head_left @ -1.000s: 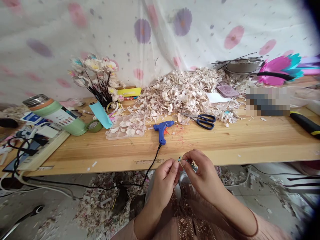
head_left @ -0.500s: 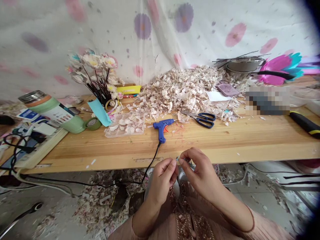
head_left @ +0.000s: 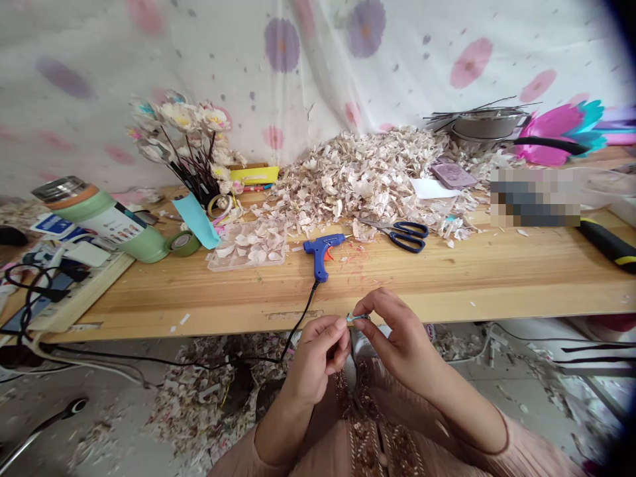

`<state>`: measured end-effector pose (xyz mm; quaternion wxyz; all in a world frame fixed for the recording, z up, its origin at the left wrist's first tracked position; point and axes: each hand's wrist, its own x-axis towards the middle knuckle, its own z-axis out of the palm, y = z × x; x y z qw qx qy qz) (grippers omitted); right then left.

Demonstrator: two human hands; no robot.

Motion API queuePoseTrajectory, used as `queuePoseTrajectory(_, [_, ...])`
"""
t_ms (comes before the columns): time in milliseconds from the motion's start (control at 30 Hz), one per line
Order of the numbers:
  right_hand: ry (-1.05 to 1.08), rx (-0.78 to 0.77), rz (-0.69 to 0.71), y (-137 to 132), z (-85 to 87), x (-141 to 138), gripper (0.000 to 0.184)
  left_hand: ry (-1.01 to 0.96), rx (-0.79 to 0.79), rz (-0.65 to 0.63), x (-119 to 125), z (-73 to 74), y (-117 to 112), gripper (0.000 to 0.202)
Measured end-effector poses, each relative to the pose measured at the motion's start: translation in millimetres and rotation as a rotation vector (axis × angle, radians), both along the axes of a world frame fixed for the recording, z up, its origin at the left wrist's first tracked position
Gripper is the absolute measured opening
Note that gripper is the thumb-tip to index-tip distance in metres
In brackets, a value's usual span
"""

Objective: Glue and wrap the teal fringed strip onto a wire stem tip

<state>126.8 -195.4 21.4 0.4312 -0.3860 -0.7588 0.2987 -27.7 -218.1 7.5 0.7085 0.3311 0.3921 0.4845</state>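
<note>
Just off the table's front edge, my left hand (head_left: 320, 354) and my right hand (head_left: 400, 331) meet fingertip to fingertip. Between them is a small light-blue strip (head_left: 354, 317). Thumb and forefinger of each hand pinch it; most of it is covered by the fingers, and its material is too small to make out. On the table beyond lies a blue glue gun (head_left: 319, 255), its nozzle pointing right and its cord running down over the edge. Scissors (head_left: 405, 236) with dark blue handles rest to its right.
A large heap of pale shell-like petals (head_left: 368, 165) covers the back. A clear tray (head_left: 248, 246) holds more petals. At left stand a green bottle (head_left: 124, 225), a power strip (head_left: 94, 291) and a bunch of handmade flowers (head_left: 186, 126). A pan (head_left: 484, 126) sits back right.
More of the light-blue strip shows between my fingertips, and it now stretches toward my right hand. My left fingers have curled a little and shifted slightly left.
</note>
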Motion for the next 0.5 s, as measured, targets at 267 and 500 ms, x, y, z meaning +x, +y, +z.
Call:
queuePoseTrajectory(267, [0.029,0.021,0.027,-1.1,-0.4,0.0,0.008,-0.148,-0.043,-0.147,-4.9,-0.5,0.5,0.039])
queuePoseTrajectory(500, [-0.001,0.113,0.177,8.1,1.3,8.9,0.010,-0.212,-0.053,-0.269,-7.9,-0.4,2.3,0.041])
